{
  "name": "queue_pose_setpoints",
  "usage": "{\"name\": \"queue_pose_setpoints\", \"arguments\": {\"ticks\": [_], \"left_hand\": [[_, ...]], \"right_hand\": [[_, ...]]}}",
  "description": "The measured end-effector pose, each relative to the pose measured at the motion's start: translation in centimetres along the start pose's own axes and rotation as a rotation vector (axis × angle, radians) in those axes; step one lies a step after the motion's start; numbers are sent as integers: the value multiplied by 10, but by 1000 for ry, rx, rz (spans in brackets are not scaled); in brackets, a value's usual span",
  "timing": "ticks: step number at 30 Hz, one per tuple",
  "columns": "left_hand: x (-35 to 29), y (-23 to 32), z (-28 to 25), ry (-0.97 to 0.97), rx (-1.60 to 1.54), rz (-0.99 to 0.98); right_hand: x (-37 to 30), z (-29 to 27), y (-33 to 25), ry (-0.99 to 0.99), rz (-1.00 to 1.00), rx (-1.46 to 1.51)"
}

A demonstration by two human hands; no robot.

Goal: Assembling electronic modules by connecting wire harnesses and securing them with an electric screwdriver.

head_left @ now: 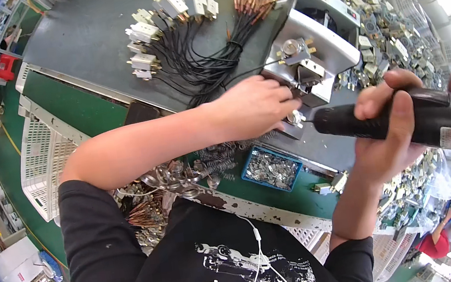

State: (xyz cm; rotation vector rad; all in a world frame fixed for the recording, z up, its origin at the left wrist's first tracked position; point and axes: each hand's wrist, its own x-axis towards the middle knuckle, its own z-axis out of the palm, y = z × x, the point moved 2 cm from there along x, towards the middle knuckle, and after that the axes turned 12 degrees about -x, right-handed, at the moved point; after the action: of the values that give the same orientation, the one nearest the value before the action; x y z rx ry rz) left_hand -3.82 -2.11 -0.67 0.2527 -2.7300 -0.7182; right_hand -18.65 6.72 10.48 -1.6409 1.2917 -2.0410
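My right hand (pixel 386 118) is wrapped round a black electric screwdriver (pixel 344 122), held nearly level with its bit pointing left. The bit's tip meets a small silvery part (pixel 294 119) at the fingertips of my left hand (pixel 258 106). The left fingers are curled and pinch this part, partly hiding it. Just beyond them stands a silver metal machine (pixel 311 33) with a round metal component (pixel 291 48) and a cream-coloured block (pixel 310 69) at its front. A black wire runs from there into a tied bundle of black wires (pixel 212 65).
Cream-coloured blocks (pixel 144 32) and copper-coloured ends (pixel 252 4) finish the bundle's wires. A blue tray (pixel 271 169) of small metal pieces sits near my body. Many blocks pile up (pixel 397 47) on the right. White plastic baskets (pixel 44 161) stand left; a person in red (pixel 436 244) is lower right.
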Motion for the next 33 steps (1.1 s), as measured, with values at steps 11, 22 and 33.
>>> {"name": "queue_pose_setpoints", "arguments": {"ticks": [11,22,33], "left_hand": [[-4,3,-4,6,-120,173],[-42,22,-77,303,71,141],[-143,-24,-82,839,371,-192]], "right_hand": [[17,-37,36,186,179,-362],[-66,-49,13,-13,-637,-857],[-75,144,56,-707,34,-167]]}}
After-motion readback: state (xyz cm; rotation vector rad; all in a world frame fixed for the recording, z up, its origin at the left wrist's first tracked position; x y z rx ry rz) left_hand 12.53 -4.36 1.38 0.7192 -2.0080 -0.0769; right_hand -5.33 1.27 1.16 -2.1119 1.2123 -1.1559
